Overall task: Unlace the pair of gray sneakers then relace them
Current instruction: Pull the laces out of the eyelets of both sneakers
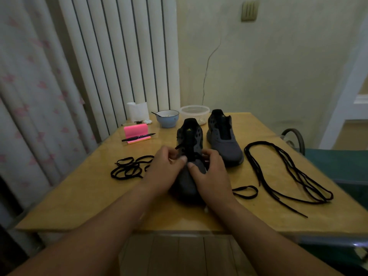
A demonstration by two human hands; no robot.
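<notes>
Room corner, dim: pale curtain printed with pink flowers (29, 96) at far left, white vertical-slat blind (119, 56) beside it, cracked cream wall (278, 66) behind. Glossy tan wooden table (89, 200) bears the items below.

1. Tangled black flat shoelace (129, 168): lies on the table left of the hands; one strand runs toward the left hand, join hidden.
2. Pink slanted note holder (136, 130), rear left; slim black pen (138, 137) lies across its front.
3. White folded paper (137, 111), standing at the back edge.
4. Pale blue bowl with dark rim (167, 119), a dark utensil handle leaning out.
5. Clear round plastic tub (195, 112), just behind the sneakers.
6. Gray knit sneaker with black tongue (190, 136): table centre, toe toward the person.
7. Left hand (165, 170): at the left eyelet row, thumb and fingers pinching a black lace end (177, 146) that pokes up above them.
8. Right hand (209, 174): thumb on the upper, fingers curled over the right eyelet edge, holding the shoe.
9. Second gray sneaker (225, 140): just right of the first, unlaced.
10. Small black lace loop (246, 191), beside the right wrist.
11. Long loose black shoelace (288, 172), folded in long loops at right.
12. Green-seated chair (338, 162), past the table's right edge.
</notes>
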